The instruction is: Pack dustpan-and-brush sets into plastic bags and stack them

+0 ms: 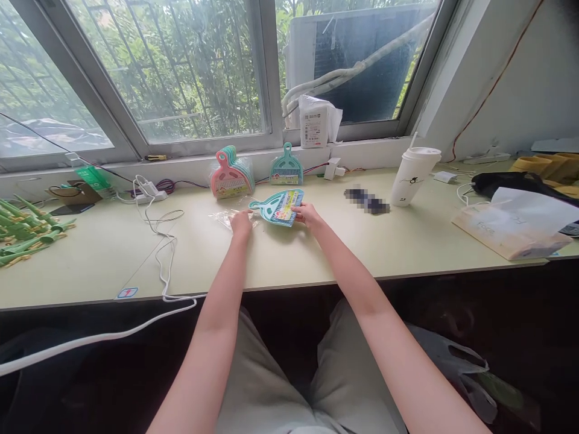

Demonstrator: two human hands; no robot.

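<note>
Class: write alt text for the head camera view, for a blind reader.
At a pale desk, the right hand holds a teal dustpan and brush; the left hand is at clear plastic beside it. Behind, below a window, stand a pink dustpan and a teal one; a white cup stands to the right.

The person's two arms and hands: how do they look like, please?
The left arm and right arm are bare, with no sleeve in view. The left hand and right hand wear no gloves; neither wrist shows a watch or bracelet. Rings would be too small to make out.
</note>
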